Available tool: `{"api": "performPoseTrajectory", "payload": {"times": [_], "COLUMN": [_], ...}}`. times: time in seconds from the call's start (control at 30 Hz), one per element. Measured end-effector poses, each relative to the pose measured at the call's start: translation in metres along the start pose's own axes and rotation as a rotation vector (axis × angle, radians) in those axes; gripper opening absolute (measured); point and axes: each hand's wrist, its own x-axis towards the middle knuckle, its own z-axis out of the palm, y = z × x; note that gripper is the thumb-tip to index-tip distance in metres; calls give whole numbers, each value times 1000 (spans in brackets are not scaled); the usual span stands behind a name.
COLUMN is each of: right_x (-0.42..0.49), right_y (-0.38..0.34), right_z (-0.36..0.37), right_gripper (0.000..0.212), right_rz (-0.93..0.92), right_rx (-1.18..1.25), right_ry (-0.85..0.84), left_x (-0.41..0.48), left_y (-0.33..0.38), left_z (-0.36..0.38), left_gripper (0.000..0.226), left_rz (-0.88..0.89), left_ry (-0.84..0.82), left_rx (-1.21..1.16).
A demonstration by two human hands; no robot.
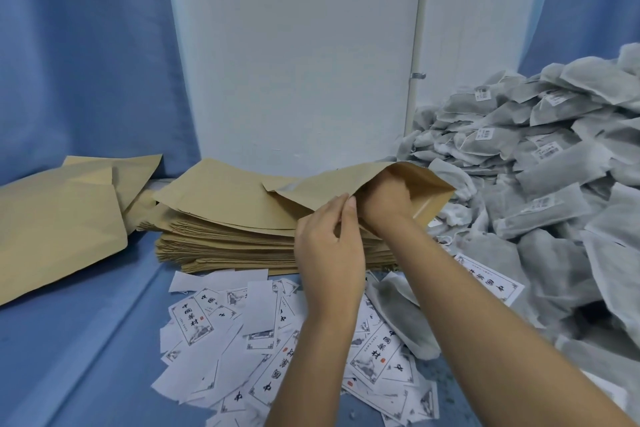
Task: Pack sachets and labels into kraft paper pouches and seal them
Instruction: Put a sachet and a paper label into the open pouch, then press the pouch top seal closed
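Kraft pouch (329, 184) held open over pouch stack (225, 236), mid-bench (86, 340). Left hand (329, 246) pinches near lip of pouch mouth. Right hand (384, 199) inside pouch, fingers hidden; cannot tell grip. Sachet heap (554, 166) along right edge. Labels (242, 333) scattered at near edge.

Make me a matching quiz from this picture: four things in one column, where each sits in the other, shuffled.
1. stack of flat brown kraft paper pouches
2. pile of grey mesh sachets
3. scattered white printed paper labels
4. open brown kraft paper pouch

A. far right
B. nearest the camera
C. pinched by the left hand
D. middle, behind the labels

Pairs: 1-D, 2-A, 3-B, 4-C
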Motion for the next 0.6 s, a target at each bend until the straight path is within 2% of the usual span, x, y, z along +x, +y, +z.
{"api": "performPoseTrajectory", "payload": {"times": [0.1, 0.23, 0.3, 0.43, 0.5, 0.6], "right_x": [-2, -12, -16, -9, -7, -16], "right_y": [3, 8, 7, 2, 7, 17], "right_z": [-1, -7, -10, -15, -15, -14], "right_gripper": [7, 20, 24, 13, 14, 25], "right_rz": [-41, 42, 40, -98, -75, -17], "right_rx": [93, 228, 214, 35, 70, 202], "right_ry": [-5, 112, 147, -133, -227, -159], "left_x": [-1, -5, -5, -7, -7, -6], "left_y": [1, 0, 0, 1, 0, -2], "left_z": [2, 3, 4, 4, 4, 5], "left_gripper": [25, 25, 23, 19, 18, 19], "left_rz": [-10, -7, -14, -11, -20, -79], "left_ry": [-2, -22, 5, 45, 47, 4], "left_rx": [-23, -34, -62, -96, -106, -127]}}
